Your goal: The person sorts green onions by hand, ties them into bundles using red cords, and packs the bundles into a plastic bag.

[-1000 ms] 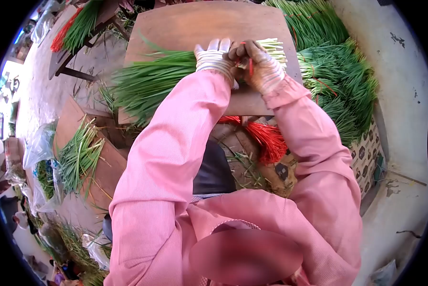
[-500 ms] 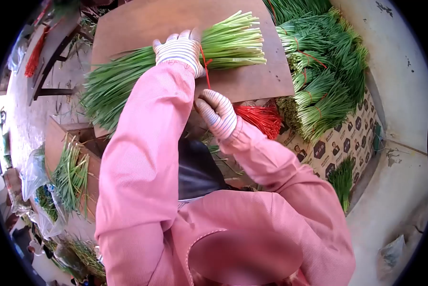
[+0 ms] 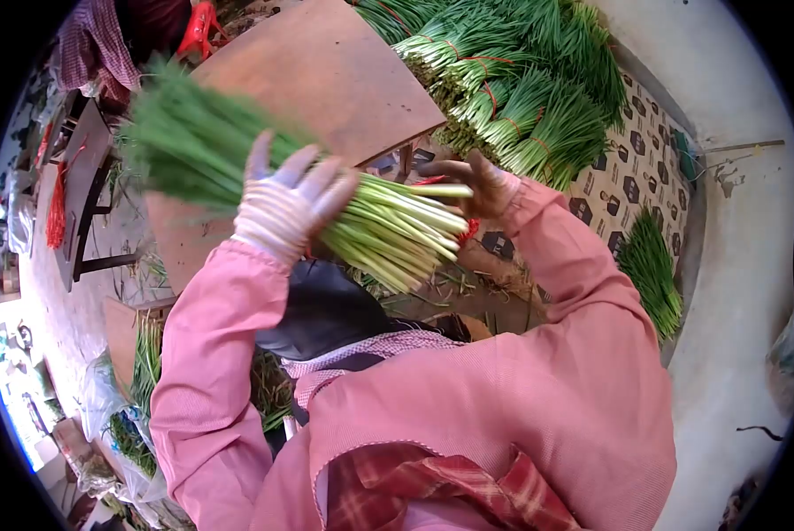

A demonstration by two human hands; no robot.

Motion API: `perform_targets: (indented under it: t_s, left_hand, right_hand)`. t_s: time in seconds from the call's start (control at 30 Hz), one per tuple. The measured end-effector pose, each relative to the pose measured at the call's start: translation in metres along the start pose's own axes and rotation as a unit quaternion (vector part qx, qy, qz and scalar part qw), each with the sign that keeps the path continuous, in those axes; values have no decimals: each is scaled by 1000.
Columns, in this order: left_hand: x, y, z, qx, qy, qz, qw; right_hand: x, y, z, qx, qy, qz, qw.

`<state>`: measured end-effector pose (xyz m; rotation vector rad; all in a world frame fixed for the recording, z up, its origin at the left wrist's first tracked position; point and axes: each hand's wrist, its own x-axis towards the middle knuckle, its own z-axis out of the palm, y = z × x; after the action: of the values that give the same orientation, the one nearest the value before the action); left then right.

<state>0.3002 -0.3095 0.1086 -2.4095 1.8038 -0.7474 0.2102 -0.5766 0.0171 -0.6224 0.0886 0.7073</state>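
Note:
My left hand (image 3: 291,202), in a striped glove, grips a thick bunch of garlic chives (image 3: 397,226) around its middle. The bunch is tilted above the near edge of the wooden board (image 3: 326,71), pale cut ends to the right. Its green leaf end is smeared by motion. A red tie on the bunch is mostly hidden by the left hand. My right hand (image 3: 481,184) is beside the cut ends with thumb and fingers apart; whether it touches the stalks I cannot tell.
Tied bunches of chives (image 3: 538,97) are piled at the back right on patterned sheeting (image 3: 649,168). A separate bunch (image 3: 652,274) lies near the pale wall (image 3: 733,230). Red ties (image 3: 56,208) hang from a bench (image 3: 87,190) at left. Another person's checked sleeve (image 3: 100,40) shows at upper left.
The bunch has been lifted from the board and swung toward me. My right hand has let go of the red tie and moved right to the cut ends. The view has shifted.

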Motion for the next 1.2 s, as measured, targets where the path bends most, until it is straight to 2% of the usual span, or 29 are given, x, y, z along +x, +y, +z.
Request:
perform_targets:
  t_s: [0.03, 0.07, 0.1, 0.17, 0.2, 0.23, 0.27, 0.3, 0.37, 0.43, 0.47, 0.5, 0.57, 0.6, 0.63, 0.7, 0.73, 0.77, 0.8, 0.83, 0.87, 0.9, 0.93, 0.97, 1.03, 1.1, 1.17, 1.2]
  left_hand:
    - [16, 9, -6, -13, -6, 33, 999]
    - [32, 18, -6, -26, 22, 61, 998]
    - [51, 24, -11, -32, 27, 97, 994]
    - [80, 31, -10, -36, 87, 134, 987]
    - [94, 35, -7, -32, 122, 113, 986]
    - [105, 39, -6, -31, 157, 93, 983]
    - [112, 41, -9, -58, 166, 37, 984]
    - [117, 38, -18, -67, 150, -5, 986]
    - [113, 31, -10, -80, 110, -65, 989]
    - [87, 20, 12, -34, 82, -70, 994]
    - [73, 17, 18, -29, 18, -91, 995]
    - [60, 14, 21, -25, -47, -111, 992]
    - [42, 8, 25, -34, -146, -153, 977]
    - [33, 6, 28, -41, -176, -167, 969]
    - [26, 5, 32, -44, -184, -168, 967]
    - [11, 3, 40, -55, -266, -209, 939]
    - [7, 2, 43, -52, -291, -216, 930]
    - [3, 0, 48, -53, -310, -219, 924]
    - [-2, 0, 55, -50, -313, -229, 920]
    - [-4, 0, 63, -46, -314, -239, 918]
    - [-6, 0, 72, -53, -321, -237, 916]
    - [-8, 1, 82, -55, -300, -255, 918]
    - [-9, 1, 92, -57, -278, -273, 919]
    - [-9, 0, 101, -65, -286, -272, 916]
    - [-8, 1, 114, -22, -274, -292, 916]
    - [-11, 0, 119, -19, -258, -293, 920]
    - [-14, -1, 122, -18, -233, -284, 930]
    - [-12, -1, 122, -24, -246, -281, 927]
  right_hand:
    - [5, 2, 10, 24, -36, -4, 999]
    - [-5, 0, 53, -15, -19, -30, 999]
    - [-17, 4, 55, -67, 16, -2, 998]
    - [-38, 0, 67, -127, 16, -119, 985]
    - [-52, -8, 87, -113, 19, -134, 984]
    - [-60, -3, 94, -43, 50, -202, 977]
    - [-69, -5, 94, -29, 81, -239, 967]
    - [-78, -10, 91, -16, 111, -276, 955]
    - [-80, -33, 69, -85, 148, -312, 935]
    - [-83, -69, 10, -102, 290, -293, 905]
    - [-84, -87, -19, -107, 357, -276, 886]
    - [-72, -104, -19, -174, 444, -268, 837]
    - [-51, -139, -110, -280, 610, -148, 726]
    - [-41, -144, -138, -368, 635, -56, 676]
    - [-29, -142, -187, -462, 594, 44, 657]
    - [-10, -96, -146, -454, 471, 65, 754]
    - [-2, -70, -165, -400, 473, 105, 778]
    - [2, -35, -185, -422, 434, 54, 794]
    - [5, -5, -215, -636, 422, 110, 637]
    - [3, 27, -214, -643, 413, 169, 623]
    - [-7, 68, -232, -515, 400, 148, 744]
    - [-15, 87, -204, -475, 443, 165, 742]
    - [-25, 109, -205, -496, 463, 182, 712]
    - [-34, 144, -243, -531, 482, 223, 660]
    - [-57, 188, -260, -592, 494, 221, 597]
    - [-80, 224, -305, -484, 524, 234, 661]
    - [-69, 222, -293, -248, 607, 110, 747]
    - [-62, 218, -283, -130, 637, 40, 759]
